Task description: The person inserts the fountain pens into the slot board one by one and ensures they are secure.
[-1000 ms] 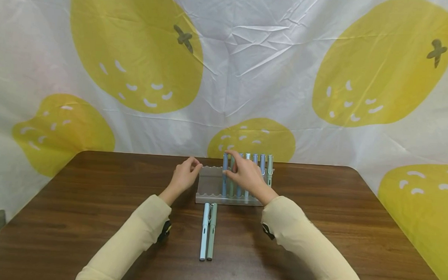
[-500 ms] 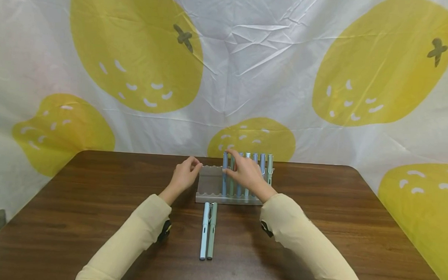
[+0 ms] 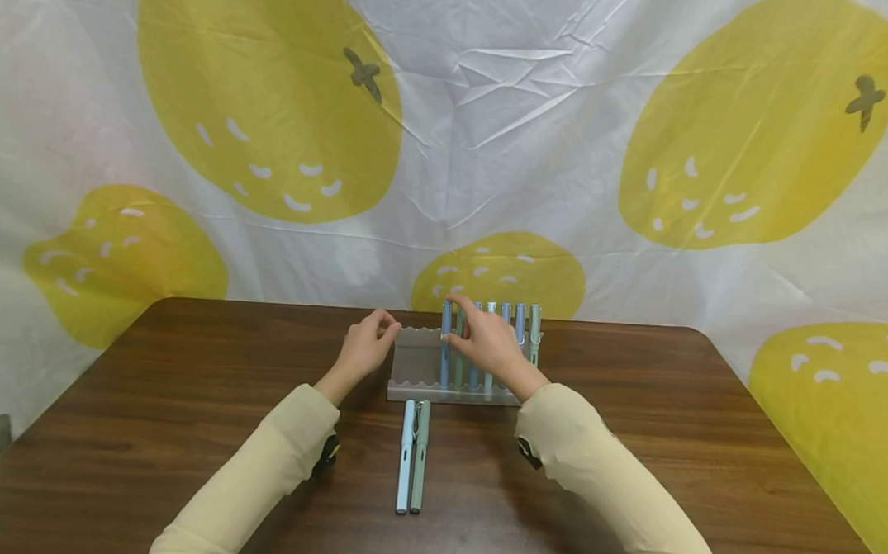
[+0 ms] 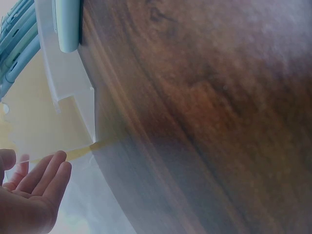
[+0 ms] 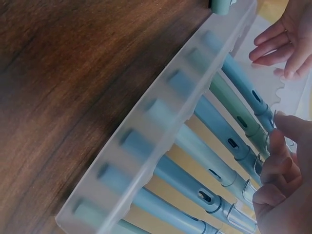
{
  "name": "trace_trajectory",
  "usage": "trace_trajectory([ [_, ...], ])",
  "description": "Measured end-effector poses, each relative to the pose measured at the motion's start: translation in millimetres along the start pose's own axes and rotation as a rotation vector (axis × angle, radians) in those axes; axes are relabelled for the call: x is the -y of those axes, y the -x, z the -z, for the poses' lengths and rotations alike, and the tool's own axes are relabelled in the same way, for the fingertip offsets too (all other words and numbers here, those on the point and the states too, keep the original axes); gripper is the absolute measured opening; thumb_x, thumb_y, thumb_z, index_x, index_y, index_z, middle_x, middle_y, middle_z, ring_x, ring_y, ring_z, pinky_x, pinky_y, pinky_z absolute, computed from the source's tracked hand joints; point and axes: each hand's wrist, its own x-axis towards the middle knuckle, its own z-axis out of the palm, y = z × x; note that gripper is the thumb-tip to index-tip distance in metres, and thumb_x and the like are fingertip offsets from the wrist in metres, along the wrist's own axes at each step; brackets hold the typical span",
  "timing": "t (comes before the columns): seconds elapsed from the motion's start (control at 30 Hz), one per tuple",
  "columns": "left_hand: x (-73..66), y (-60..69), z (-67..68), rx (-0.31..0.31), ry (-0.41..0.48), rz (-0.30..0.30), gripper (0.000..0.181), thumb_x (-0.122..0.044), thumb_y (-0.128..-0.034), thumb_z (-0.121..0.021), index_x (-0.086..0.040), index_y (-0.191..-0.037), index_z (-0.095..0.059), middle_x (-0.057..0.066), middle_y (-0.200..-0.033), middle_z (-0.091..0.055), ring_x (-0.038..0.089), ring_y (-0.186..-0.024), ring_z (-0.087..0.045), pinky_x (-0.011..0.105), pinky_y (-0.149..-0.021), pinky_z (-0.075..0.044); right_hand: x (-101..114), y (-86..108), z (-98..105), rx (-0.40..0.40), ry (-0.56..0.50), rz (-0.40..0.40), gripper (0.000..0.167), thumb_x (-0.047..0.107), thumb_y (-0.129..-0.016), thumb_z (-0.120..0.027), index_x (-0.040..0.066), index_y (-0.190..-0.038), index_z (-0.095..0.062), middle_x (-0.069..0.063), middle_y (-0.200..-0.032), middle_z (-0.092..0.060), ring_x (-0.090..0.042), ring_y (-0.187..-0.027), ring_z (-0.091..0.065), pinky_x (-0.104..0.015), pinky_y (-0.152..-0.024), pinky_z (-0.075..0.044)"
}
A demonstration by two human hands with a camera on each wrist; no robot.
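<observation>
A translucent pen rack (image 3: 415, 367) with scalloped edges stands near the back of the table. Several blue and green capped pens lean side by side in its slots, filling the right part. My right hand (image 3: 491, 343) is at the leftmost one, a blue pen (image 3: 444, 364), pinching its capped upper end between thumb and index finger. At the rack's left end, my left hand (image 3: 364, 345) pinches the upper corner; its other fingers extend loosely in the left wrist view. A light blue pen (image 3: 405, 457) and a green pen (image 3: 421, 458) lie parallel on the table in front.
The dark wooden table (image 3: 262, 352) has rounded far corners. A white cloth (image 3: 509, 148) with large yellow fruit prints hangs close behind its back edge. Slots on the left side of the rack hold no pens.
My right forearm has shifted very slightly to the left. Both hands keep their places, and the pens and the rack stay where they were.
</observation>
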Motion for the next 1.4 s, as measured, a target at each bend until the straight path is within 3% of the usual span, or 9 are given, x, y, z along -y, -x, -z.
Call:
trace_trajectory([
  [0.2,2.2,-0.4,-1.4,-0.008,-0.004,-0.013,0.018,-0.020,-0.0908,-0.050,-0.004,-0.093,-0.056,0.012,-0.091,-0.062,0.027,-0.088,-0.058,0.042,-0.073,-0.043,0,3.9,1,-0.014,-0.029,0.003,0.058,0.030,-0.082,-0.063,0.020,-0.132,-0.035,0.007,-0.058,-0.048,-0.011,-0.041,-0.042,-0.025,-0.035,-0.031],
  [0.43,2.5,-0.3,-1.5,-0.010,-0.006,-0.022,0.018,-0.021,-0.0906,-0.050,-0.003,-0.093,-0.056,0.012,-0.091,-0.062,0.028,-0.088,-0.058,0.042,-0.073,-0.043,-3,13.4,0,-0.050,-0.053,0.062,0.054,0.028,-0.083,-0.062,0.017,-0.130,-0.039,0.008,-0.059,-0.047,-0.009,-0.041,-0.040,-0.025,-0.037,-0.031],
  [0.9,1.7,0.1,-1.1,-0.002,0.001,-0.002,0.019,-0.022,-0.0912,-0.049,-0.004,-0.094,-0.056,0.012,-0.094,-0.062,0.027,-0.092,-0.058,0.042,-0.074,-0.044,-7,40.2,-11,-0.038,-0.064,0.128,0.046,0.026,-0.081,-0.065,0.013,-0.122,-0.048,0.012,-0.057,-0.044,-0.005,-0.043,-0.039,-0.023,-0.038,-0.032],
  [1.4,0.8,0.6,-0.3,0.000,0.013,-0.010,0.017,-0.019,-0.0912,-0.049,-0.003,-0.095,-0.055,0.013,-0.095,-0.061,0.029,-0.094,-0.057,0.042,-0.075,-0.044,7,59.0,-21,0.074,-0.097,0.196,0.028,0.025,-0.080,-0.064,0.013,-0.104,-0.060,0.015,-0.061,-0.048,-0.002,-0.045,-0.040,-0.021,-0.042,-0.034],
])
